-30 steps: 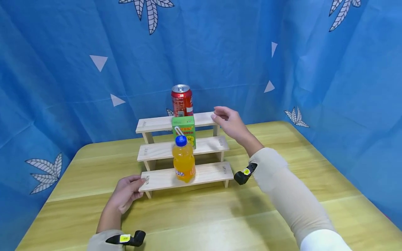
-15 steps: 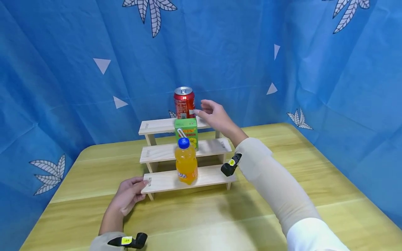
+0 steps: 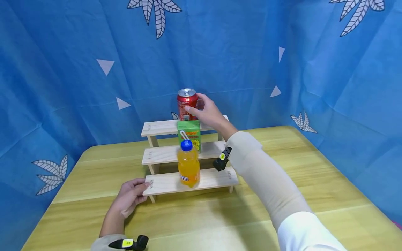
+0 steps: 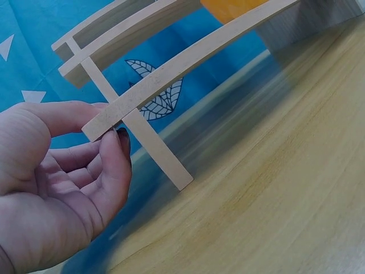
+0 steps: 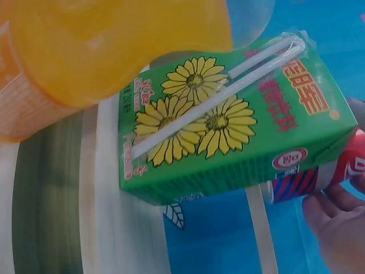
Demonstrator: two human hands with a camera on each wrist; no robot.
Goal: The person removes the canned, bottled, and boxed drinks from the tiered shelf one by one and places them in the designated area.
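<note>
A three-step wooden rack (image 3: pixel 216 177) stands on the table. My left hand (image 3: pixel 127 199) pinches the left end of its lowest board, thumb and fingers on opposite faces in the left wrist view. On the top step is a red soda can (image 3: pixel 185 106); my right hand (image 3: pixel 209 112) grips it from the right, thumb across the front and fingers around the side. A green juice box (image 5: pixel 234 131) with a straw on its front sits on the middle step. An orange soda bottle (image 3: pixel 188 165) with a blue cap occupies the lowest step.
The wooden table (image 3: pixel 188 223) extends around the rack. Behind and along the sides hangs a blue curtain (image 3: pixel 235 62) with white leaf and triangle prints, close behind the top step.
My right hand has moved left from the top board's right end to the can and taken hold of it. My left hand keeps its hold on the lowest board.
</note>
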